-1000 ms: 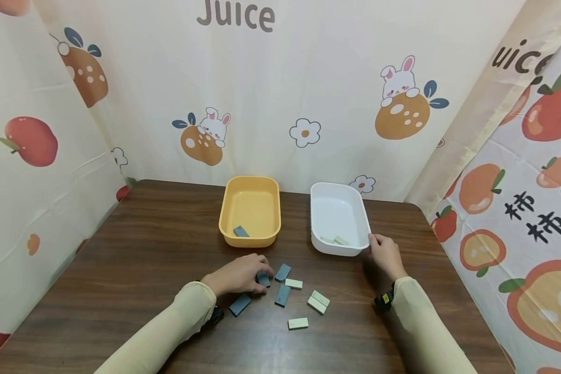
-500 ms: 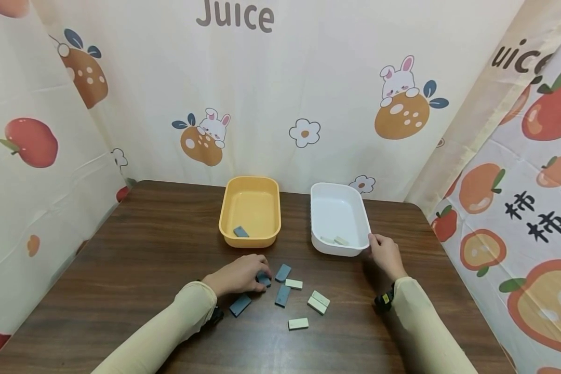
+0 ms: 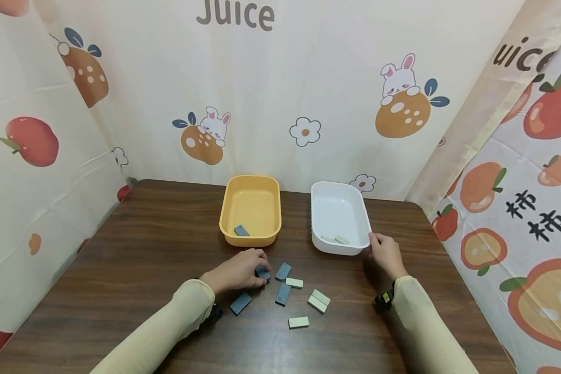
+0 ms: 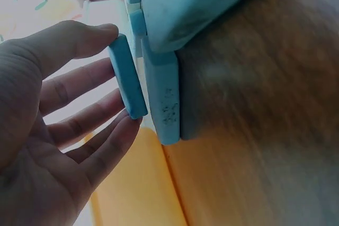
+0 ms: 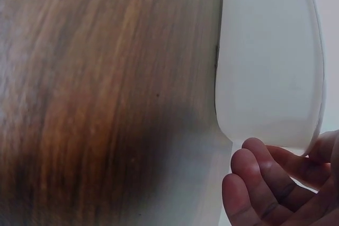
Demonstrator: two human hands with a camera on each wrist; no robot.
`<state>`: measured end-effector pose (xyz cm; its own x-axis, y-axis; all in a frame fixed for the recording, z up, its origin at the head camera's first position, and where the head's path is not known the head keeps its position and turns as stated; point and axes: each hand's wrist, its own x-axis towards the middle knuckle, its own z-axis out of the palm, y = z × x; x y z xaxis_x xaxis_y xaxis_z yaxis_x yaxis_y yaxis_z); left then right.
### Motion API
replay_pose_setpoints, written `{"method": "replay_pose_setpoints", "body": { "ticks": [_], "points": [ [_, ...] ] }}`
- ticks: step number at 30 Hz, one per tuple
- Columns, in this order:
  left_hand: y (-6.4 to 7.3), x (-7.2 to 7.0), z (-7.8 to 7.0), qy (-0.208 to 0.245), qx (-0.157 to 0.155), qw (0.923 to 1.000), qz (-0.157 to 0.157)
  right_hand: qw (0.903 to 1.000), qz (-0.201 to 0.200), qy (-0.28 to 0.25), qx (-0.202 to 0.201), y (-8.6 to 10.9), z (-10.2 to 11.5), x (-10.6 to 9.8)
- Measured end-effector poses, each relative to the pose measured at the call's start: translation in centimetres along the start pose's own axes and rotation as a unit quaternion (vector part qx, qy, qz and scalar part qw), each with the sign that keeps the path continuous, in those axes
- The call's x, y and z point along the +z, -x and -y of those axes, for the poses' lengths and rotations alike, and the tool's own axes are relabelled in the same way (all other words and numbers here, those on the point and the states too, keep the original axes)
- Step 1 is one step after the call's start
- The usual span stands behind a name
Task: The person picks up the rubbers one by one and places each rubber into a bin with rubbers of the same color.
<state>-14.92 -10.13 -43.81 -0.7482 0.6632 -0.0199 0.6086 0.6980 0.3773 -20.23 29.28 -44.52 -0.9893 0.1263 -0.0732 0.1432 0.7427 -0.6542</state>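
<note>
My left hand (image 3: 238, 271) pinches a blue-grey rectangular block (image 4: 127, 78) between thumb and fingertips, just in front of the yellow tub (image 3: 251, 241). In the left wrist view the block stands on edge, with other blue blocks (image 4: 165, 96) right behind it. On the table beside this hand lie three more blue-grey blocks (image 3: 240, 303). At the white tub (image 3: 335, 249), my right hand (image 3: 387, 254) grips the near right corner of the rim, thumb and forefinger on it. The right wrist view shows its other fingers (image 5: 246, 178) loosely bent below the rim.
Several pale green blocks (image 3: 298, 322) lie on the brown wooden table (image 3: 159, 234) between the arms. One blue-grey block (image 3: 241, 230) is inside the yellow tub, and pale pieces (image 3: 341, 240) lie in the white tub. A printed curtain (image 3: 262, 78) hangs behind the table.
My left hand has moved slightly up and away from the front with the blue-grey block in its fingers. The right hand stays on the white tub's rim.
</note>
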Motion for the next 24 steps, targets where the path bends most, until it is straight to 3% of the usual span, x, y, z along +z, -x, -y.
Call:
{"method": "replay_pose_setpoints", "body": {
  "ticks": [15, 24],
  "points": [
    [0.06, -0.37, 0.22, 0.009, 0.024, 0.9974, -0.067, 1.0, 0.0, -0.004, 0.002, -0.01, -0.07, -0.03],
    [0.1, -0.67, 0.52, 0.027, 0.017, 0.995, -0.095, 1.0, 0.001, -0.006, 0.002, 0.03, 0.04, 0.03]
  ]
}}
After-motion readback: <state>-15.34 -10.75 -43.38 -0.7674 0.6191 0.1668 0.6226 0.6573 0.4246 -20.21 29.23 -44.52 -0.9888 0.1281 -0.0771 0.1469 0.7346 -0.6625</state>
